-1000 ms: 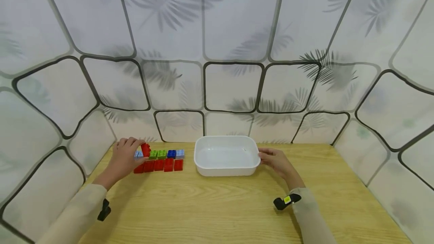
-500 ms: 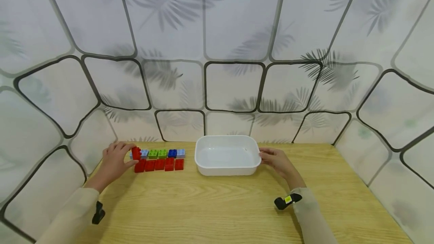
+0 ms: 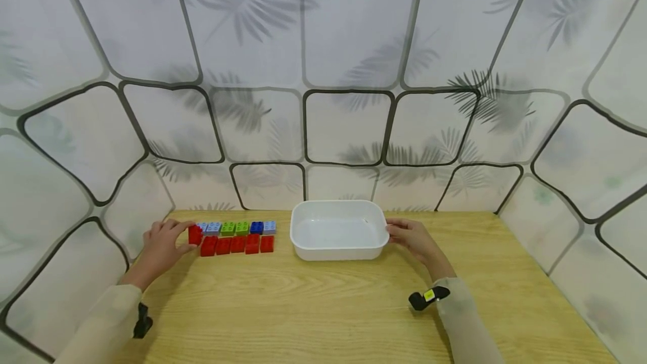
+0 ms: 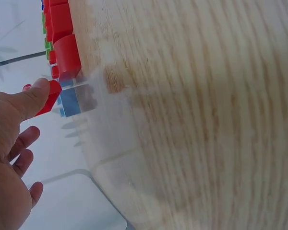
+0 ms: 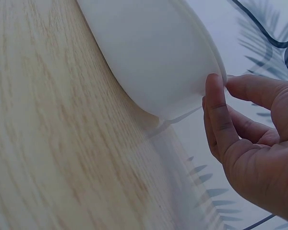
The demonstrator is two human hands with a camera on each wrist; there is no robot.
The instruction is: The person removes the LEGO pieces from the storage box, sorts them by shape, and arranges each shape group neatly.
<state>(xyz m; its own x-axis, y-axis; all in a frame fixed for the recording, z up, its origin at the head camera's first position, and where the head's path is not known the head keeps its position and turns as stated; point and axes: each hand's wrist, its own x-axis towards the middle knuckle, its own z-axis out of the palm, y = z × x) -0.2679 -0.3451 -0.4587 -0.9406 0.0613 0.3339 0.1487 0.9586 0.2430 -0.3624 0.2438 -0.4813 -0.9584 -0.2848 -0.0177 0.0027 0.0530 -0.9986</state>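
A red toy building brick [image 3: 195,235] is pinched between the thumb and fingers of my left hand [image 3: 160,249], at the left end of a front row of red bricks [image 3: 237,245]. Behind them runs a row of light blue [image 3: 214,228], green [image 3: 235,228] and dark blue bricks [image 3: 256,227]. In the left wrist view the held brick [image 4: 50,98] is partly covered by the thumb; a light blue brick [image 4: 77,100] lies just past it. My right hand [image 3: 414,240] pinches the right rim of a white plastic tub [image 3: 338,253]; the right wrist view shows fingertips [image 5: 215,86] against its wall.
Wood-grain table [image 3: 303,308] extends in front of the bricks and the tub. A patterned curtain-like backdrop [image 3: 349,128] rises behind and on both sides. Each sleeve carries a small black wrist camera [image 3: 422,299].
My left hand has moved left and down with the red brick, from above the rows to the left end of the red row. The right hand and the tub have stayed in place.
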